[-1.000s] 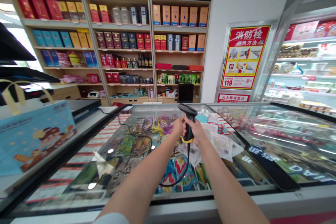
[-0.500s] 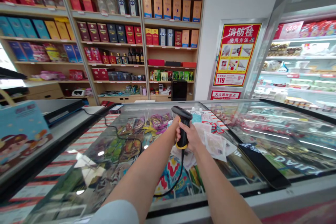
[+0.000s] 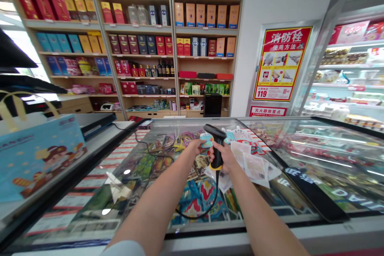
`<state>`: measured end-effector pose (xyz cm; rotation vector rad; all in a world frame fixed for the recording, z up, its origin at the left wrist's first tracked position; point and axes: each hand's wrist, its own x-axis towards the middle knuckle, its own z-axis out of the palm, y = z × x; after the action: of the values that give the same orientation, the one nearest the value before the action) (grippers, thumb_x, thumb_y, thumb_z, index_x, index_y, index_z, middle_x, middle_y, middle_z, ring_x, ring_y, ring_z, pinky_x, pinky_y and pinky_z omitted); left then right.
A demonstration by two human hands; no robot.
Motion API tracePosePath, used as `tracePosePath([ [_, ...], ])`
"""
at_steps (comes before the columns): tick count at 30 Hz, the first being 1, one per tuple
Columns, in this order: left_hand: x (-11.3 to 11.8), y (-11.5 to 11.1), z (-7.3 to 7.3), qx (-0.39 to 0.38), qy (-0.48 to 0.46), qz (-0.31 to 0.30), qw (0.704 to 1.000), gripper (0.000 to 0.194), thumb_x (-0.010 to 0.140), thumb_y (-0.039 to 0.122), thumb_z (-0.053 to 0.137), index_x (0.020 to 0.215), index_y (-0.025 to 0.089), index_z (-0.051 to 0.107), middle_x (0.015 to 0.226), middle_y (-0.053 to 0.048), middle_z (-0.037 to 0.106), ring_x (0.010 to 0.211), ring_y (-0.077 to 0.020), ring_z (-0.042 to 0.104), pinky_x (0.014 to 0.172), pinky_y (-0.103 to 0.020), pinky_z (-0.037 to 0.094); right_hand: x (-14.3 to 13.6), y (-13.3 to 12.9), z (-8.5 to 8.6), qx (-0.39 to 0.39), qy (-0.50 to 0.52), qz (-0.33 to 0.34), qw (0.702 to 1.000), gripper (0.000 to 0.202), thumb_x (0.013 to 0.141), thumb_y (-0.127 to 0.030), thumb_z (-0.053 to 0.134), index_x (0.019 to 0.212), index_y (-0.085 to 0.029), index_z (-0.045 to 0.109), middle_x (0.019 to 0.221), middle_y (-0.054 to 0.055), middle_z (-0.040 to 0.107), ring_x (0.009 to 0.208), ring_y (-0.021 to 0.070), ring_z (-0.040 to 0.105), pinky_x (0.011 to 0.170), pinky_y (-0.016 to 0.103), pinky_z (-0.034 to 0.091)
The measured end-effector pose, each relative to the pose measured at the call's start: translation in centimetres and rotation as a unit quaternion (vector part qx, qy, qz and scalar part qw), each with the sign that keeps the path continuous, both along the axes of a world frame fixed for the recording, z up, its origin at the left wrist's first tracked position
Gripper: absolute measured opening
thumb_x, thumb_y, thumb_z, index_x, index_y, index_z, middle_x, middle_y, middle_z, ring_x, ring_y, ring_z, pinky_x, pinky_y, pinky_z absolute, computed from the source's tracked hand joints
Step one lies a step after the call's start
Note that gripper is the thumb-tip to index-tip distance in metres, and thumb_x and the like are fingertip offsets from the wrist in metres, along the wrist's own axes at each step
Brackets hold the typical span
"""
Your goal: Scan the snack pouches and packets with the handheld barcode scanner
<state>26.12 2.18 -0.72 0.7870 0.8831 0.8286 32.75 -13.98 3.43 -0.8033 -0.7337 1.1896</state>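
Observation:
My right hand (image 3: 225,156) is wrapped round the handle of a black and yellow barcode scanner (image 3: 216,150), which is upright with its head at the top. Just left of the scanner, my left hand (image 3: 195,148) pinches a small light-blue packet (image 3: 206,140). From the scanner's base a black cable (image 3: 213,204) loops down over the freezer's glass top (image 3: 144,204). Several clear and white plastic bags (image 3: 252,166) lie on the glass to the right of my right hand, with blue and red packets (image 3: 249,144) behind them.
On the left stand a blue paper bag (image 3: 42,156) and a dark flat device (image 3: 96,124). A black panel (image 3: 315,194) lies across the freezer at the right. Shelves of boxed goods (image 3: 141,54) line the back wall, beside a red poster (image 3: 282,64).
My left hand has moved left, away from the scanner, and the light-blue packet now shows in its fingers. The camera view has turned a little to the left.

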Motion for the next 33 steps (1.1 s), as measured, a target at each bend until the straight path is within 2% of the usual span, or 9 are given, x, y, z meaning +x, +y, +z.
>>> tracePosePath([
  [5,-0.8,-1.4,0.0,-0.022,0.027,0.055,0.998,0.013,0.079,0.004,0.057,0.088,0.013,0.058,0.067,-0.003,0.063,0.059,-0.0144,0.064,0.057,-0.028,0.055,-0.3,0.0,0.0,-0.01,-0.01,0.014,1.0,0.049,0.058,-0.039,0.08,0.095,-0.02,0.053,0.05,-0.008,0.053,0.037,0.0084,0.046,0.038,0.023,0.043],
  [9,-2.3,-2.4,0.1,0.057,-0.019,0.106,0.993,0.017,0.078,0.008,0.057,0.092,0.016,0.058,0.07,-0.001,0.064,0.061,-0.0143,0.064,0.057,-0.029,0.056,-0.2,0.0,-0.1,-0.013,-0.02,0.019,1.0,0.049,0.061,-0.04,0.079,0.097,-0.019,0.053,0.051,-0.007,0.055,0.038,0.0082,0.047,0.039,0.022,0.044],
  [13,-5.2,-2.7,-0.1,0.124,-0.06,0.11,0.984,0.023,0.075,0.013,0.059,0.098,0.019,0.06,0.072,0.0,0.066,0.065,-0.0157,0.066,0.058,-0.029,0.056,0.1,0.0,-0.2,-0.053,-0.064,-0.016,0.996,0.042,0.064,-0.041,0.077,0.088,-0.02,0.051,0.049,-0.007,0.054,0.037,0.0082,0.047,0.037,0.021,0.042],
  [18,-7.7,-1.8,-0.7,0.141,-0.094,0.116,0.979,0.027,0.075,0.019,0.061,0.103,0.017,0.062,0.074,-0.003,0.069,0.066,-0.0169,0.067,0.063,-0.032,0.056,0.7,-0.5,-0.1,-0.095,-0.138,0.014,0.986,0.035,0.068,-0.04,0.074,0.077,-0.02,0.047,0.05,-0.007,0.054,0.037,0.0082,0.048,0.037,0.022,0.043],
  [22,-8.3,-0.6,-1.5,0.153,-0.13,0.157,0.967,0.025,0.074,0.019,0.063,0.099,0.015,0.064,0.076,-0.003,0.069,0.071,-0.0179,0.068,0.069,-0.033,0.056,0.7,-1.2,0.1,-0.136,-0.183,0.038,0.973,0.034,0.068,-0.04,0.073,0.074,-0.02,0.046,0.049,-0.006,0.053,0.037,0.0082,0.048,0.037,0.022,0.043],
  [26,-8.6,0.3,-2.1,0.166,-0.153,0.201,0.953,0.024,0.072,0.02,0.066,0.096,0.015,0.064,0.078,-0.002,0.069,0.072,-0.0168,0.067,0.072,-0.034,0.056,0.2,-1.5,0.0,-0.151,-0.202,0.05,0.966,0.034,0.067,-0.038,0.074,0.082,-0.02,0.048,0.049,-0.008,0.053,0.036,0.0079,0.047,0.036,0.02,0.041],
  [33,-8.4,0.6,-2.3,0.16,-0.152,0.218,0.951,0.026,0.072,0.019,0.064,0.098,0.015,0.064,0.075,-0.002,0.068,0.066,-0.015,0.065,0.067,-0.031,0.055,-0.2,-1.4,-0.5,-0.149,-0.238,0.058,0.958,0.039,0.065,-0.041,0.075,0.082,-0.02,0.047,0.049,-0.008,0.053,0.036,0.0084,0.048,0.036,0.021,0.041],
])
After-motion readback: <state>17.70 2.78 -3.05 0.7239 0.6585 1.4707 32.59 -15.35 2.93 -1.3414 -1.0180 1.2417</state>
